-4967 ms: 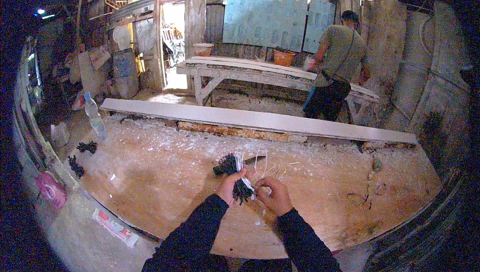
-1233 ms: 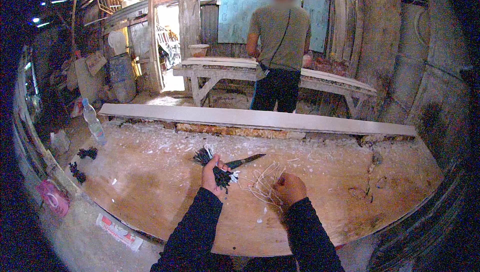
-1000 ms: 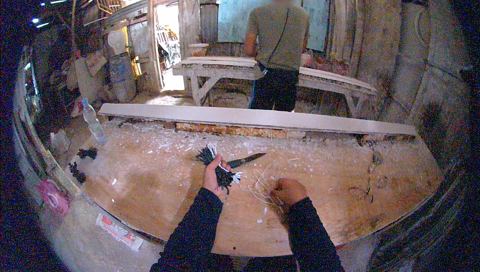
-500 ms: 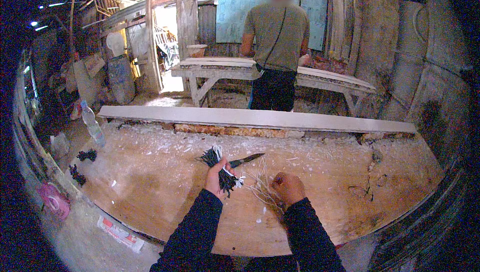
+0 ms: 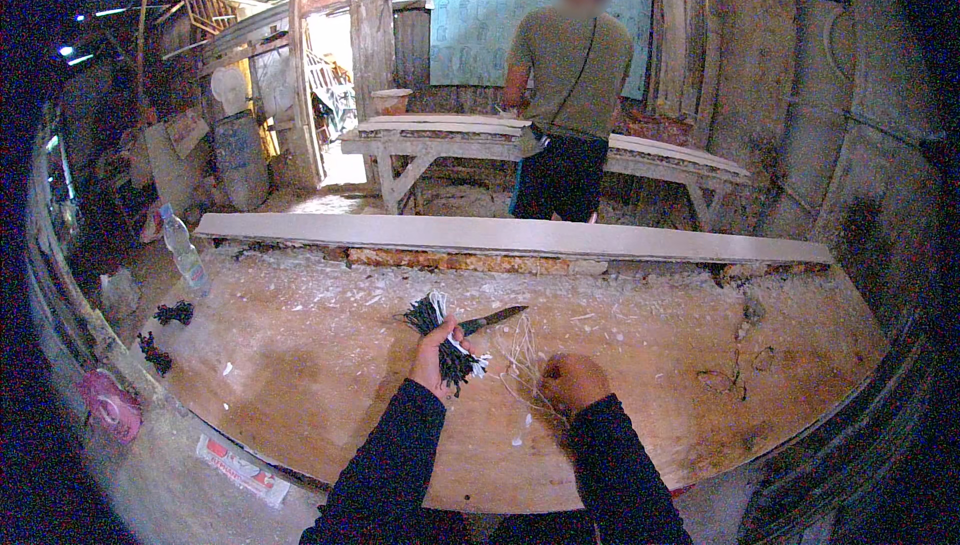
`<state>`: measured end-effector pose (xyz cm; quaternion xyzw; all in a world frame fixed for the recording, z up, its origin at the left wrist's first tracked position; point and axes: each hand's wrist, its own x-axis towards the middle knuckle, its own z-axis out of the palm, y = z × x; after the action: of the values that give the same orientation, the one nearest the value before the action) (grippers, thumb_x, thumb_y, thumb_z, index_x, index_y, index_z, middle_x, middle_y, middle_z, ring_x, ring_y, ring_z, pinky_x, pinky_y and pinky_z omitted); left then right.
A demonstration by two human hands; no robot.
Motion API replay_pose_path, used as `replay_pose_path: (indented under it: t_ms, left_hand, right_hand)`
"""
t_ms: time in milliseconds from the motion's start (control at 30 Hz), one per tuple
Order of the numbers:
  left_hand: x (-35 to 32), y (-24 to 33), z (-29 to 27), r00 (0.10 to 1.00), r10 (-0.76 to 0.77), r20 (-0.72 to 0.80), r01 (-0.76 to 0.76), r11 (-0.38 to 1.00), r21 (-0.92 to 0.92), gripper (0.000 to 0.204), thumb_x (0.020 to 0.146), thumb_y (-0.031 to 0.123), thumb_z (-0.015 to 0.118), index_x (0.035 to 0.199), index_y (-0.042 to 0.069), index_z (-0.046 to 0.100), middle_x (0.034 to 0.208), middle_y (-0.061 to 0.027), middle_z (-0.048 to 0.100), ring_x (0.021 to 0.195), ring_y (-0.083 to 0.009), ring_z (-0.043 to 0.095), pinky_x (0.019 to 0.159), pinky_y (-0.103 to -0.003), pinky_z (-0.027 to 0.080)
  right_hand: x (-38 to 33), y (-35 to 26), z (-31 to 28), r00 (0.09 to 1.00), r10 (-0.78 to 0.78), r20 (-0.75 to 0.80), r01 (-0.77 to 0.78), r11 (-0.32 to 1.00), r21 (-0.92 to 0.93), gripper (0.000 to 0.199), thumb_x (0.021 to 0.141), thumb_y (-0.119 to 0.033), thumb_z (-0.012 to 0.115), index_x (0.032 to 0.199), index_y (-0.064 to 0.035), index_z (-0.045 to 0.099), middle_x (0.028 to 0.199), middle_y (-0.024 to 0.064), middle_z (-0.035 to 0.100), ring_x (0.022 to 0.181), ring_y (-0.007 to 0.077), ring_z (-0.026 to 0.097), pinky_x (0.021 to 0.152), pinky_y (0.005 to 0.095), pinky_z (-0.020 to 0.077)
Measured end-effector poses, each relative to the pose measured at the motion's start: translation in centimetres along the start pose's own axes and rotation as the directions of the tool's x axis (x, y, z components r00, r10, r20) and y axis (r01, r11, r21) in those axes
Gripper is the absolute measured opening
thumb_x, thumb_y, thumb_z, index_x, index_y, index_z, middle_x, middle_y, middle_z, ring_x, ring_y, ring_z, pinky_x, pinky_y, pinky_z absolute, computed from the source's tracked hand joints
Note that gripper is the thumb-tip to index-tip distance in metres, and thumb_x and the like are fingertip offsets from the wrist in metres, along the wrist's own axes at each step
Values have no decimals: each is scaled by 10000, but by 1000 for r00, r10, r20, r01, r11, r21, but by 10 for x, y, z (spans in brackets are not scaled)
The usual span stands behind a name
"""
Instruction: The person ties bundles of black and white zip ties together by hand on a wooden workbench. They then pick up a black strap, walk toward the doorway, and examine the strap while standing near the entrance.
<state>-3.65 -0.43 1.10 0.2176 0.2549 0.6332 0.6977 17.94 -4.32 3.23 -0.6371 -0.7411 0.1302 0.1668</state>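
"Where is the bundle of black and white strands (image 5: 424, 315)?"

"In the left hand (image 5: 432, 353), over the light-brown plywood tabletop (image 5: 650, 435). The fingers wrap closely around its middle, and the strand ends fan out on either side of the grip."

"And the right hand (image 5: 576, 383)?"

"Apart from the bundle, to its right, with the fingers curled inward like a fist. Thin white strings (image 5: 517, 365) spread loosely between the two hands and reach the curled fingers; whether the fingertips pinch one cannot be told."

"What is nearest to them?"

"A dark-handled knife (image 5: 497, 317) with a pointed blade, its tip toward the right. The handle ends by the left fingers; whether they touch it is unclear."

"And farther out?"

"Two small black bundles (image 5: 174, 313) near the tabletop's left edge, with a clear plastic bottle (image 5: 183, 250) beyond them. A long whitish board (image 5: 500, 235) runs along the far side. Past it, a person in an olive-green T-shirt (image 5: 570, 75) stands, back turned, at a rough timber bench (image 5: 440, 137), before a light-blue panel (image 5: 480, 30)."
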Motion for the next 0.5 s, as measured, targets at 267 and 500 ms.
replay_pose_path:
  t_ms: [267, 500]
  left_hand:
    - [-1, 1, -1, 1000, -16, -11, 16, 999, 49, 161, 818, 241, 566, 778, 110, 482, 637, -5, 490, 555, -161, 542, 539, -302, 474]
    - [-5, 2, 4, 1000, -8, 1, 7, 999, 37, 144, 823, 216, 553, 761, 101, 491, 623, -7, 502, 531, -148, 531, 503, -295, 478]
  right_hand:
    - [5, 12, -4, 999, -42, -35, 43, 999, 29, 212, 674, -253, 628, 793, -78, 640, 779, 127, 631, 723, 299, 606, 660, 384, 482]
    - [6, 11, 3, 968, -83, -235, 97, 994, 50, 173, 680, -213, 631, 791, -81, 633, 775, 128, 615, 735, 302, 597, 648, 386, 477]
